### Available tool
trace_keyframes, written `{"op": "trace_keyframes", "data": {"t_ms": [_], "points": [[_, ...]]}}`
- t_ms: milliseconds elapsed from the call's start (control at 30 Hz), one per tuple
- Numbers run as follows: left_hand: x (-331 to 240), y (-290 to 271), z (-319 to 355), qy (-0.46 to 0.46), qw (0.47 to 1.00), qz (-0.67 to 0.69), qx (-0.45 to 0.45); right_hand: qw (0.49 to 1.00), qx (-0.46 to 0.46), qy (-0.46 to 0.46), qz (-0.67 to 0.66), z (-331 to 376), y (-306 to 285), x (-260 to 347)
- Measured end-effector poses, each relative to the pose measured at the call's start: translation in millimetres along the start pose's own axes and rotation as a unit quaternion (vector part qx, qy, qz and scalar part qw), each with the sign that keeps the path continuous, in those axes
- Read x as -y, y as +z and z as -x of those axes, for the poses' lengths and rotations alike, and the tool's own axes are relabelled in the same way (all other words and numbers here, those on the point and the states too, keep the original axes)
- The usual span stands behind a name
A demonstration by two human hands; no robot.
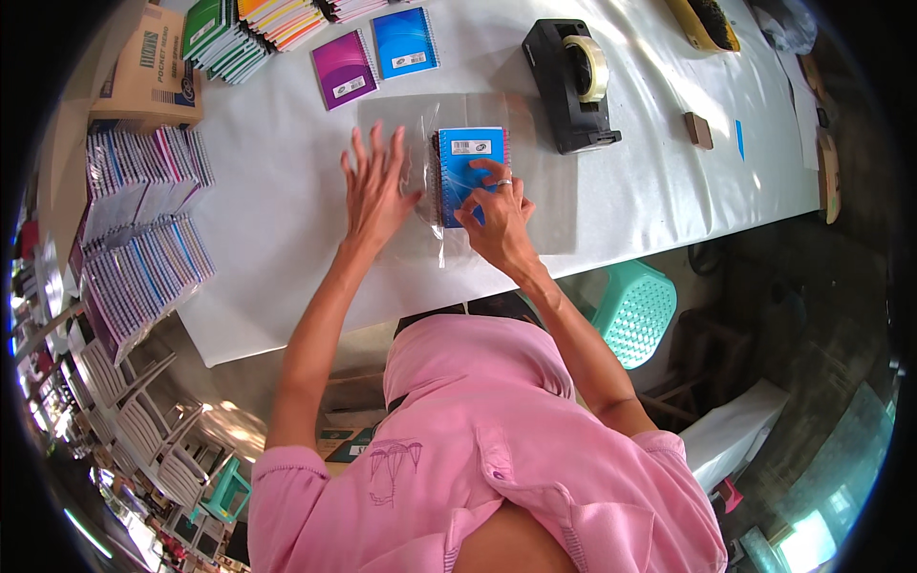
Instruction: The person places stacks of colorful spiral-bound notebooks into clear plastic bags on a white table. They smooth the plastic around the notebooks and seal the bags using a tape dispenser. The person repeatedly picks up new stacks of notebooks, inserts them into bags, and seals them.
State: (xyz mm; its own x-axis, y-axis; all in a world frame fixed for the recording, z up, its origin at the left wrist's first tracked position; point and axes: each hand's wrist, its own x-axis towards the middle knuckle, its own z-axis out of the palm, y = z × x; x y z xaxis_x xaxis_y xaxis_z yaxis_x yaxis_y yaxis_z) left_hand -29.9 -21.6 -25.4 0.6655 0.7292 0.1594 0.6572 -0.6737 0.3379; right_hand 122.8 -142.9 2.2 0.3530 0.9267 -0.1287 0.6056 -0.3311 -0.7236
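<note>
A small stack of spiral notebooks with a blue cover on top (pixel 460 177) lies on clear plastic sheeting (pixel 554 205) near the table's front edge. My right hand (pixel 501 215) is over the stack's right side, a ring on one finger. Its fingers are curled, and the thumb and a fingertip meet above the blue cover; whatever they pinch is too small to make out. To the left, my left hand (pixel 375 191) is open with fingers spread, holding nothing, over the sheeting's left part. A shiny crease of plastic (pixel 440 250) runs along the stack's left side.
Beyond the stack lie a purple notebook (pixel 345 72) and a blue notebook (pixel 405 43). A black tape dispenser (pixel 559 91) stands at right, near a brown block (pixel 698 131). Bundled notebooks (pixel 148 263) and a cardboard box (pixel 143 81) line the left. A green stool (pixel 635 310) is below the edge.
</note>
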Motion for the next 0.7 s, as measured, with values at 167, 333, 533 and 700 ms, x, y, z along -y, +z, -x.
{"op": "trace_keyframes", "data": {"t_ms": [167, 333, 533, 700], "points": [[50.7, 14.8, -70.9, 0.291, 0.943, -0.135, -0.084, 1.0, 0.005, -0.023, 0.016, 2.6, 1.2, -1.0], [1.6, -67.0, -131.1, 0.356, 0.929, -0.099, 0.028, 0.999, 0.029, 0.009, -0.026, 1.9, -7.8, -10.2], [-9.2, -31.0, -109.7, 0.488, 0.865, -0.082, 0.082, 0.996, 0.071, 0.028, -0.048, -0.5, -17.0, -6.6], [-10.1, -12.6, -110.6, 0.488, 0.87, -0.031, 0.057, 0.994, 0.034, -0.093, 0.045, 9.0, -20.3, -14.2]]}}
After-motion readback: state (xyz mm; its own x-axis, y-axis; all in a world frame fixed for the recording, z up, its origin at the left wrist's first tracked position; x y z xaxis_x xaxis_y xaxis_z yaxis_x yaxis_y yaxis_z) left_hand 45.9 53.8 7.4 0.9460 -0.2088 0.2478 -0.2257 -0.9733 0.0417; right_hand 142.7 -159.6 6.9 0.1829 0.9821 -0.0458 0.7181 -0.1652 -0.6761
